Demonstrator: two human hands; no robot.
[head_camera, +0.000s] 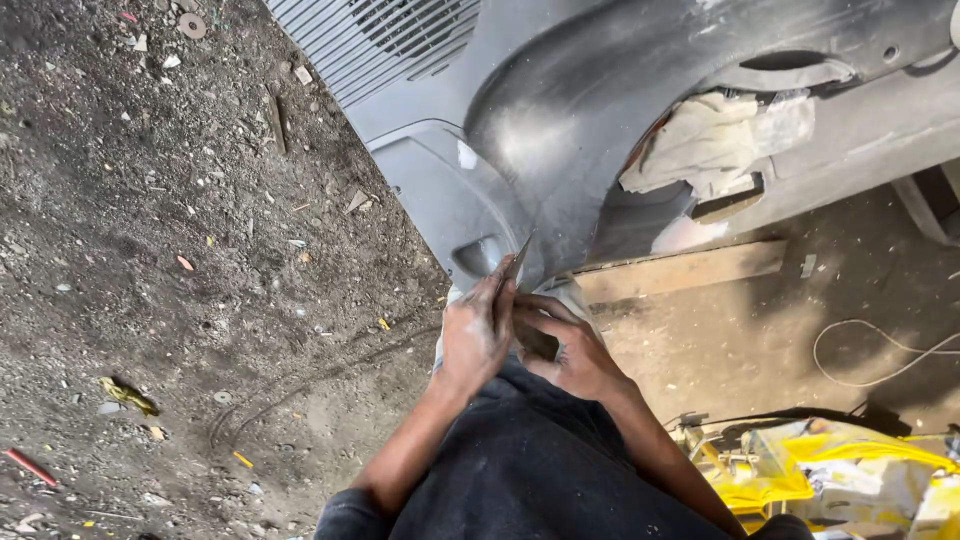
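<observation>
The left hand (478, 330) pinches a thin blade (516, 262), its long axis slanting up and away, tip against the grey panel's (560, 130) lower edge. The right hand (570, 350) grips a dark piece just below it.

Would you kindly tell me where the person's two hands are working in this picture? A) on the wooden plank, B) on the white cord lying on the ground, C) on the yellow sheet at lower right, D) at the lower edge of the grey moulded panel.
D: the left hand presses a thin tool to the lower edge of the grey panel, and the right hand is just beneath it.
</observation>
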